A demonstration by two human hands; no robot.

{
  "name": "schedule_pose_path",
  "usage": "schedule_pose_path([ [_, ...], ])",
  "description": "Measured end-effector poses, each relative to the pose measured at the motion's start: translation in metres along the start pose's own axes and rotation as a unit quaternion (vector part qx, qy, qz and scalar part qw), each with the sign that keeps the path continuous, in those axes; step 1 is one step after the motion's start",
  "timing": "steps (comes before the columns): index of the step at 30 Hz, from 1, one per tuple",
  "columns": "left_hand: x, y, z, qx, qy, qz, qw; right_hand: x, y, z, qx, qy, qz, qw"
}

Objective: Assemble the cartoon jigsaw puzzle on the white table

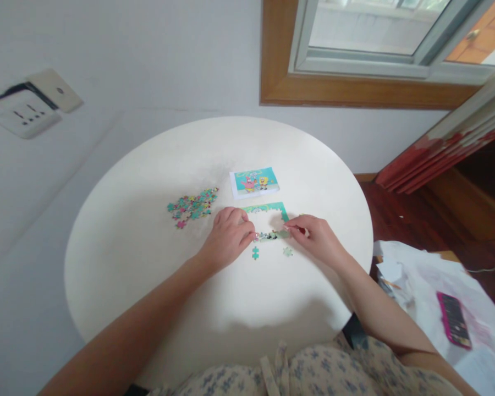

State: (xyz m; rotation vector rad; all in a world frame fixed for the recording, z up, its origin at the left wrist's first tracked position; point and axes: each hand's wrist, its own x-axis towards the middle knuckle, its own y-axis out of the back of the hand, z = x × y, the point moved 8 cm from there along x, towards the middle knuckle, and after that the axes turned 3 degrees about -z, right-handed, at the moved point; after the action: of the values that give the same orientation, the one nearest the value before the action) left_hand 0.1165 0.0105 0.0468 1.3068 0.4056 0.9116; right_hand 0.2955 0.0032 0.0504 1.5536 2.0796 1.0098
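A partly joined jigsaw puzzle lies on the white round table, its border strips around a bare middle. My left hand rests at its left side, fingers bent and closed on the lower left corner. At the right border, my right hand has its thumb and fingers pinched on a small pale puzzle piece, mostly covered by the fingertips. Below the puzzle lie a teal piece or joined pair and a pale green piece. A picture card or box with cartoon figures lies just behind.
A pile of loose puzzle pieces lies left of the card. The table's back edge is near the wall and window frame. At lower right, a phone in a pink case lies on white sheets.
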Motion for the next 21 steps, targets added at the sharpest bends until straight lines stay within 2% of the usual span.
schedule_pose_path([
  [2, 0.0, 0.0, 0.0, 0.005, -0.004, -0.002, 1.0, 0.0, 0.007, 0.006, 0.023, -0.016, -0.007, 1.0],
  [3, -0.001, 0.0, 0.0, 0.006, -0.005, -0.005, 1.0, 0.0, 0.007, 0.008, 0.035, -0.013, -0.029, 0.999],
  [7, -0.001, 0.0, -0.002, 0.007, 0.001, -0.014, 1.0, -0.008, -0.008, 0.005, 0.054, 0.041, -0.183, 0.981],
  [9, -0.002, 0.0, -0.002, 0.0, -0.002, -0.017, 1.0, -0.015, -0.013, 0.006, 0.053, 0.045, -0.221, 0.973],
  [14, -0.004, 0.001, 0.004, -0.032, -0.025, -0.036, 0.999, -0.025, -0.011, 0.015, 0.013, -0.016, -0.207, 0.978],
  [21, -0.005, 0.0, 0.005, -0.041, -0.023, -0.05, 0.998, -0.027, -0.003, 0.023, -0.028, -0.047, -0.176, 0.983],
])
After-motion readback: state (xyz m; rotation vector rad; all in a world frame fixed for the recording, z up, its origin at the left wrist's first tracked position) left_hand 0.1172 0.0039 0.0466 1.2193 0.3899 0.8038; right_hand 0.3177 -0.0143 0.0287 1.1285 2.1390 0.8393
